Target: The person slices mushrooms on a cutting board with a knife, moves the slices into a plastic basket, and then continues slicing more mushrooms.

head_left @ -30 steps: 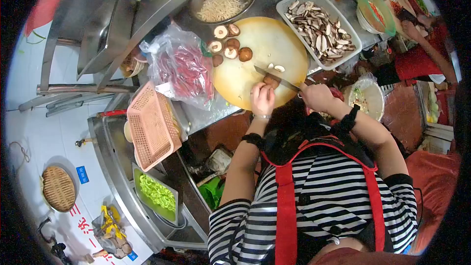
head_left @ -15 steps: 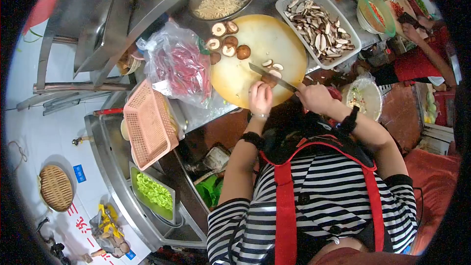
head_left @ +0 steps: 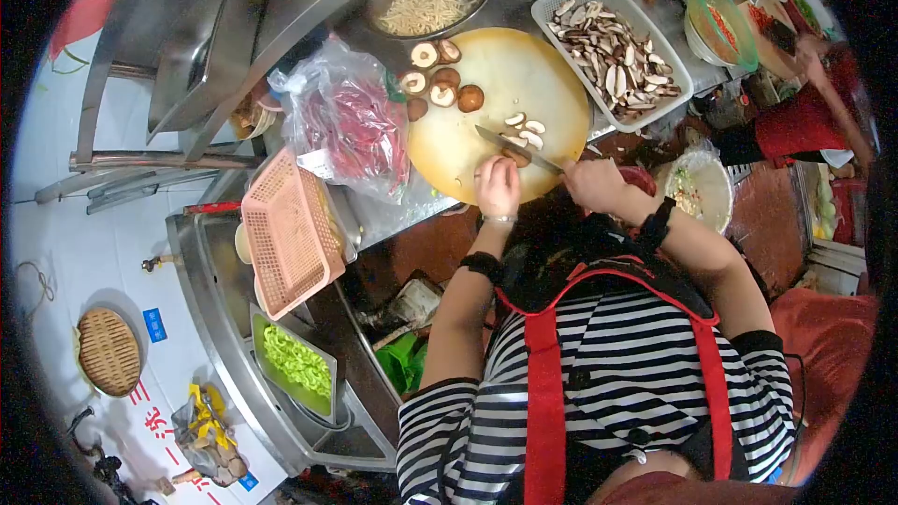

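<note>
"More mushroom slices (head_left: 532, 139) beside the knife (head_left: 535, 159) on the round board (head_left: 496, 61)?"

"Yes; right hand (head_left: 596, 184) clenched around the knife's handle, left hand (head_left: 498, 189) gripping the mushroom (head_left: 516, 158) there, steel counter (head_left: 400, 221) beneath"

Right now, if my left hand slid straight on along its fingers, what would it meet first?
The knife blade, probably, just past the mushroom at your left hand; depth is unclear.

Passage for my left hand (head_left: 498, 189): over the chopping board (head_left: 524, 61), between the mushroom caps (head_left: 470, 98) and knife blade (head_left: 538, 160). Side obstructions: plastic bag (head_left: 346, 126), left; white basket (head_left: 575, 66), right. Clearance beneath my fingers cannot be verified; they appear to hide it.
</note>
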Demonstrator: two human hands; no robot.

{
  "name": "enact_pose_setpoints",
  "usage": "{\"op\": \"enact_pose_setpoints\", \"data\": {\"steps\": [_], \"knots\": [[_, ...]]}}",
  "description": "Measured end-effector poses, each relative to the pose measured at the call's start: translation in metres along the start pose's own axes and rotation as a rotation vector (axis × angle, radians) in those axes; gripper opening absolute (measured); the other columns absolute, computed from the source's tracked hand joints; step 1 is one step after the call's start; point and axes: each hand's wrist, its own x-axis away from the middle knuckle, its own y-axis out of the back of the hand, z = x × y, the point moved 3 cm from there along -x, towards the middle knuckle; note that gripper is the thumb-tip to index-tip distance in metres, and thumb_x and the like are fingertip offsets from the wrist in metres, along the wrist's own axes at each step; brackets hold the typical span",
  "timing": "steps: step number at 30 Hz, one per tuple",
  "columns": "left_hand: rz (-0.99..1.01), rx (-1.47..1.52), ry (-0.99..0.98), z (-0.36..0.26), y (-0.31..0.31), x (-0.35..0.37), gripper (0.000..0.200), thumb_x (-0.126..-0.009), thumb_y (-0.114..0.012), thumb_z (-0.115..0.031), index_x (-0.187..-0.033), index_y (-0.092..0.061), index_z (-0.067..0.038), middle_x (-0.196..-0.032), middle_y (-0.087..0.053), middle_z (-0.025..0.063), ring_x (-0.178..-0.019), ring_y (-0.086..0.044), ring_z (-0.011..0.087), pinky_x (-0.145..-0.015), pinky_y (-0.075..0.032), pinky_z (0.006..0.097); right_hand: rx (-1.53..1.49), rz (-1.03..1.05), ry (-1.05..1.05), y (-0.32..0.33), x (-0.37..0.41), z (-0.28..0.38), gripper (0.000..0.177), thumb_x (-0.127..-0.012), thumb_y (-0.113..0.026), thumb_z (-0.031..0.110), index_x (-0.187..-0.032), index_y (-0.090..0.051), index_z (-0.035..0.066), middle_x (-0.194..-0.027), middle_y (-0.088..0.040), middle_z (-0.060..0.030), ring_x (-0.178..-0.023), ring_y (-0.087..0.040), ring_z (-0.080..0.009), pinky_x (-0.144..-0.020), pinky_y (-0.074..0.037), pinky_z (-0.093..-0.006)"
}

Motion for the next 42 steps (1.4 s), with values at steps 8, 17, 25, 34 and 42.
{"op": "enact_pose_setpoints", "data": {"steps": [8,17,25,34,42], "knots": [[-0.021,0.013,-0.004,-0.002,0.004,-0.001,0.011,-0.072,-0.064,-0.007,-0.082,-0.06,-0.006,-0.09,-0.059,0.011,-0.086,-0.054,0.0297,-0.078,-0.043,0.0384,-0.015,-0.12,0.0,0.024,0.012,-0.01,0.024,-0.085,-0.05,0.026,-0.089,-0.051,0.002,-0.06,-0.059,-0.0165,-0.056,-0.061,-0.0337,-0.05,-0.049,-0.0437],[-0.039,-0.033,-0.013,-0.009,0.0,-0.004,0.006,-0.073,-0.065,-0.009,-0.078,-0.061,-0.007,-0.088,-0.059,0.0084,-0.083,-0.055,0.0282,-0.075,-0.044,0.0376,0.001,-0.001,-0.024,0.001,0.001,0.007,0.025,-0.086,-0.048,0.027,-0.087,-0.052,0.003,-0.065,-0.061,-0.0173,-0.059,-0.062,-0.0324,-0.051,-0.049,-0.0427],[-0.032,-0.097,0.051,0.003,0.003,-0.01,0.012,-0.074,-0.062,-0.012,-0.085,-0.063,-0.007,-0.091,-0.06,0.0086,-0.085,-0.056,0.0281,-0.078,-0.043,0.038,-0.069,-0.113,0.002,0.018,0.004,-0.005,0.024,-0.086,-0.048,0.026,-0.088,-0.05,0.002,-0.062,-0.06,-0.0166,-0.057,-0.061,-0.0331,-0.051,-0.048,-0.0442],[0.078,-0.16,-0.014,0.02,0.0,-0.025,0.012,-0.072,-0.064,-0.016,-0.082,-0.062,-0.009,-0.092,-0.059,0.0085,-0.089,-0.054,0.0283,-0.08,-0.041,0.04,-0.08,-0.049,-0.066,0.016,0.004,-0.009,0.026,-0.086,-0.047,0.027,-0.093,-0.051,0.002,-0.065,-0.06,-0.0191,-0.061,-0.061,-0.0364,-0.056,-0.048,-0.0464],[0.262,-0.491,-0.283,0.053,0.007,-0.134,0.042,-0.072,-0.065,-0.031,-0.111,-0.058,-0.017,-0.115,-0.052,0.0081,-0.111,-0.044,0.032,-0.094,-0.037,0.041,-0.027,0.082,0.107,0.016,0.021,-0.01,0.028,-0.085,-0.049,0.028,-0.098,-0.052,0.003,-0.063,-0.059,-0.0196,-0.06,-0.061,-0.0356,-0.055,-0.048,-0.0475]]}}
